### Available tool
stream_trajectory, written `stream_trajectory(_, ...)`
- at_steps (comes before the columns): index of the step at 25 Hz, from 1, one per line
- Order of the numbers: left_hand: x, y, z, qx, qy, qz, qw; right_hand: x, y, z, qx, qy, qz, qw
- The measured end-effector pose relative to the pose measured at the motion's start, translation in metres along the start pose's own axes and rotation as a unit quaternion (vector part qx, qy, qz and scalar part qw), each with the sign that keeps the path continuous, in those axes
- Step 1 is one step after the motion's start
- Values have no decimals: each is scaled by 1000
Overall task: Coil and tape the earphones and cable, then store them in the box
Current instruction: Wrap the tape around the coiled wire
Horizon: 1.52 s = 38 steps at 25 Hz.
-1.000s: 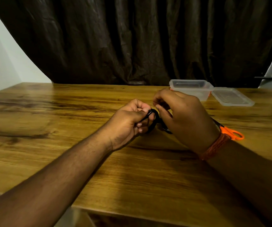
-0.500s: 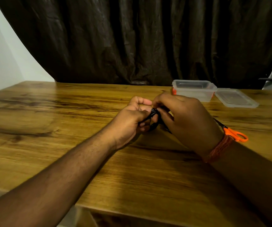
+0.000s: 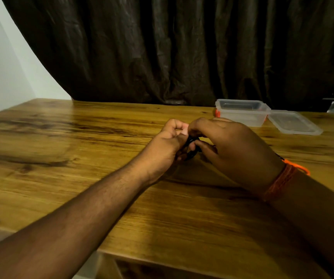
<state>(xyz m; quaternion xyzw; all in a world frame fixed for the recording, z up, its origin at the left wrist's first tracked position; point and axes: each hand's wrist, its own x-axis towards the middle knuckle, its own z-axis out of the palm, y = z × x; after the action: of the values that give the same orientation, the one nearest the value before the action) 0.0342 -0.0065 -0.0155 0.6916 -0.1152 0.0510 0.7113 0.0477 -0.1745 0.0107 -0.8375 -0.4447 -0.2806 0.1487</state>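
A small black coil of cable (image 3: 191, 150) is pinched between both hands just above the wooden table (image 3: 81, 158). My left hand (image 3: 165, 147) is closed around its left side. My right hand (image 3: 234, 152) grips the top of the coil with thumb and fingers and hides most of it. Whether it is the earphones or the cable I cannot tell. The clear plastic box (image 3: 242, 114) stands open at the far right, and its lid (image 3: 294, 124) lies flat beside it on the right.
Orange-handled scissors (image 3: 301, 168) lie on the table behind my right wrist, mostly hidden. A small orange item (image 3: 216, 113) shows at the box's left side. A dark curtain (image 3: 182, 47) hangs behind the table's far edge. The near table edge runs under my forearms.
My hands have closed together over the coil, so the open loop seen earlier is now bunched and mostly covered. The view has shifted slightly left.
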Motion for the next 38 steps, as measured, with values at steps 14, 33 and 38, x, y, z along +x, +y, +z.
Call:
stream_trajectory(14, 6, 6, -4, -203, 15, 4, 979, -1, -10, 2, 151, 29, 79, 985)
stream_trajectory(33, 2, 13, -3, -24, -23, 113, 993, 0, -3, -7, 410, 50, 141, 900)
stream_trajectory(38, 4, 7, -4, -1, -41, 129, 991, 0, 3, -5, 368, 41, 117, 921)
